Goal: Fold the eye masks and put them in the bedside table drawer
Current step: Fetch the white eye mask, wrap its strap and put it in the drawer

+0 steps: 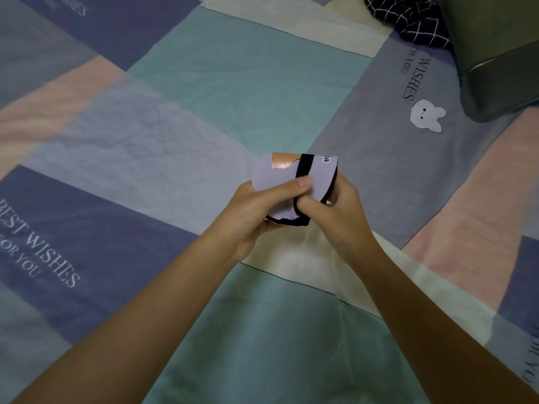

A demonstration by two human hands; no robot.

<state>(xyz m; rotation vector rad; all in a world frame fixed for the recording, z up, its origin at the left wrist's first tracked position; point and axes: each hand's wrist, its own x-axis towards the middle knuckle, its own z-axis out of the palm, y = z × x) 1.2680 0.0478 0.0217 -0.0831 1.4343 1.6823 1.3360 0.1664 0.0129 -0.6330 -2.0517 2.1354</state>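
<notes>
While both forearms reach in from the bottom edge of the frame, the two hands meet just right of centre and hold one folded eye mask (294,182) in the air above the bedspread (239,91). The left hand (256,211) grasps the mask from the left side, its thumb lying flat across the pale lilac face and its fingers curled underneath, out of sight. The right hand (335,211) grips the mask from the right, its thumb pressed down beside the left thumb and its fingers wrapped round the right edge. A black strap (304,166) runs down across the lilac face and loops under the lower edge of the mask, between the two thumbs. At the upper left corner of the mask a shiny copper-coloured patch shows, and a few dark letters sit near its upper right edge, too small to read in full. The bedspread fills nearly the whole frame in blocks of teal, blue-grey, pink and cream, with the printed words "BEST WISHES FOR YOU" at the lower left and again toward the upper right. A white rabbit print (427,115) lies on a grey block right of centre, well above the hands. A dark cloth with a white grid (408,17) lies at the top right, touching a grey-green pillow (495,53) in the upper right corner.
</notes>
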